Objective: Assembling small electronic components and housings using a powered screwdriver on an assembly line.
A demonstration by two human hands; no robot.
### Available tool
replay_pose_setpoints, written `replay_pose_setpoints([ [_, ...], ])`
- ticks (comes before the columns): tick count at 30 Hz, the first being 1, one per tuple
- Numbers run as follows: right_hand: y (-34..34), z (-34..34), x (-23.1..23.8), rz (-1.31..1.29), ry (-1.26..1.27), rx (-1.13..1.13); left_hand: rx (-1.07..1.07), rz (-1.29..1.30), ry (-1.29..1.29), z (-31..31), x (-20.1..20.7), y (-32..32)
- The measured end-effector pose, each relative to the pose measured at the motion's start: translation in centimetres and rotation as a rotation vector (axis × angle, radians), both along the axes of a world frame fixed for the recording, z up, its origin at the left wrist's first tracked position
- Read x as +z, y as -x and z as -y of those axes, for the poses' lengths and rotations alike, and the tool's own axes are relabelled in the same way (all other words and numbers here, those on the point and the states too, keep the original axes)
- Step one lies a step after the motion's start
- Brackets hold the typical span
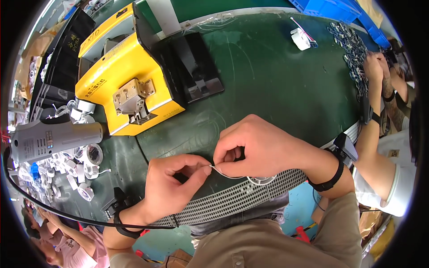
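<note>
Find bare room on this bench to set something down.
Widest: the green bench beyond your right hand, between the black panel and the dark heap of small parts, with a white round part at its far side. Smaller: between your left hand and the pile of white parts. Crowded: the left, around the grey tool and yellow machine.

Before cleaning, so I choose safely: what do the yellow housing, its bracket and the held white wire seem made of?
Yellow housing: probably glossy painted metal, by its shiny panels. Bracket: apparently bare metal, silvery highlights. White wire: probably smooth plastic coating, evenly pale.
</note>
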State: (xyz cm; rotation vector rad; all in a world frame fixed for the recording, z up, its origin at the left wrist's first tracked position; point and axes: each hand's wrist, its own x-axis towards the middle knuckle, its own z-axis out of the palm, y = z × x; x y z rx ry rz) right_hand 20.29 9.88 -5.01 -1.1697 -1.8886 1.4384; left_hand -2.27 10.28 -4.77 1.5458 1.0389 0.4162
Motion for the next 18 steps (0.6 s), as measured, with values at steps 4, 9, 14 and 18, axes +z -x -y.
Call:
replay_pose_setpoints([
  [4, 0.13, 0.03, -0.37, -0.022, -0.056, 0.004, 0.009, 0.002, -0.098, 0.01, -0.09, -0.24],
  [9, 0.29, 0.17, -0.53, -0.021, -0.062, 0.000, 0.012, -0.009, -0.173, 0.05, -0.17, -0.23],
  [14, 0.39, -0.01, -0.30, -0.030, -0.050, -0.001, 0.002, 0.000, -0.189, -0.05, -0.24, -0.20],
  [18, 0.46, 0.04, -0.58, -0.043, -0.086, -0.011, 0.024, 0.054, -0.176, 0.10, -0.65, -0.29],
])
